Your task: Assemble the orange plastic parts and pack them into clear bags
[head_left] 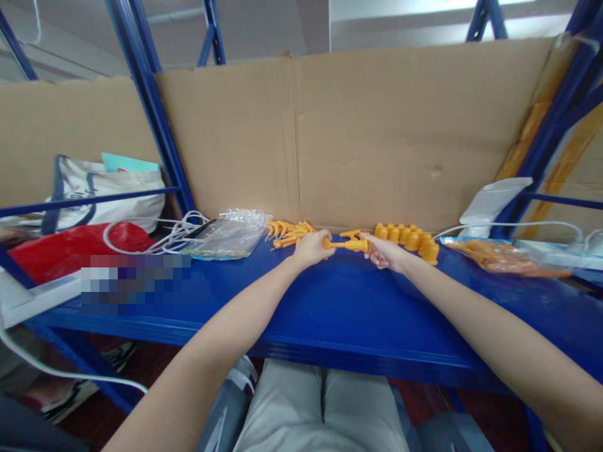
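Left hand (311,249) and right hand (385,251) grasp an orange plastic shafted piece (354,245) above the blue metal tabletop (339,307) — work appears unfinished; orange plastic cup-shaped parts (411,240) and curved orange plastic parts (288,233) lie loose.

The row of caps (409,237) stands right of the parts pile (288,238), before the cardboard (400,138).

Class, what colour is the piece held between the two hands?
The held piece is yellow-orange, best seen in the head view.
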`<action>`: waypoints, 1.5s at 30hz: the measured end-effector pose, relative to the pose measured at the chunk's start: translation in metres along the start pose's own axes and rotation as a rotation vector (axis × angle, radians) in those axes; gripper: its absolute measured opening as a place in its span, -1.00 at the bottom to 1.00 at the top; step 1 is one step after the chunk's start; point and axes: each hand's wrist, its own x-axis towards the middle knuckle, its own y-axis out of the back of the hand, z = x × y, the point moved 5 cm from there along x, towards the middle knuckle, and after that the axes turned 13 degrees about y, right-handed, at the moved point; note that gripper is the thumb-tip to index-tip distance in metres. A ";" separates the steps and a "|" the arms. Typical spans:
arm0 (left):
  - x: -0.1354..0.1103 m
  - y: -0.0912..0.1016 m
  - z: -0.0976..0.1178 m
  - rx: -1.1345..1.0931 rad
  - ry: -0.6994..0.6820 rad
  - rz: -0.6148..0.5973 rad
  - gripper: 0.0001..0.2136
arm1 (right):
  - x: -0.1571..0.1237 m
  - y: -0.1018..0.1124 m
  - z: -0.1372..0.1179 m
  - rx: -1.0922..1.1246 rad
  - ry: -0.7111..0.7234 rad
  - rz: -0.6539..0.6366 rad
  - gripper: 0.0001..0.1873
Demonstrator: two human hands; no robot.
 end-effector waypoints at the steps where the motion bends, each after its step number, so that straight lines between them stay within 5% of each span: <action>1: 0.000 0.000 0.000 0.004 -0.001 -0.001 -0.73 | -0.001 0.000 0.001 0.021 -0.036 -0.004 -0.33; 12: 0.002 0.001 -0.003 -0.003 -0.002 0.000 -0.76 | -0.008 -0.005 -0.003 0.119 -0.142 -0.091 -0.29; 19: 0.006 0.004 -0.010 0.008 0.019 0.013 -0.79 | -0.008 -0.004 -0.010 0.132 0.104 -0.032 -0.56; 23: 0.006 0.003 -0.011 0.011 0.009 0.002 -0.77 | -0.006 -0.004 -0.007 0.194 0.110 0.015 -0.65; 29: 0.007 0.005 -0.013 -0.125 -0.039 0.012 -0.63 | -0.001 0.000 -0.009 0.179 0.196 0.140 -0.57; 34: 0.018 0.012 -0.029 -0.139 0.072 0.085 -0.68 | 0.007 0.011 -0.018 -0.116 0.403 0.302 -0.51; 38: 0.021 0.013 -0.052 0.092 0.327 0.072 -0.67 | 0.004 0.011 -0.040 -0.603 0.573 0.351 -0.56; 41: 0.018 0.007 -0.065 0.222 0.459 -0.070 -0.60 | 0.002 0.000 -0.052 -1.054 0.586 0.256 -0.58; 45: 0.015 0.002 -0.069 0.290 0.388 -0.166 -0.52 | 0.006 -0.020 -0.051 -1.469 0.523 0.010 -0.56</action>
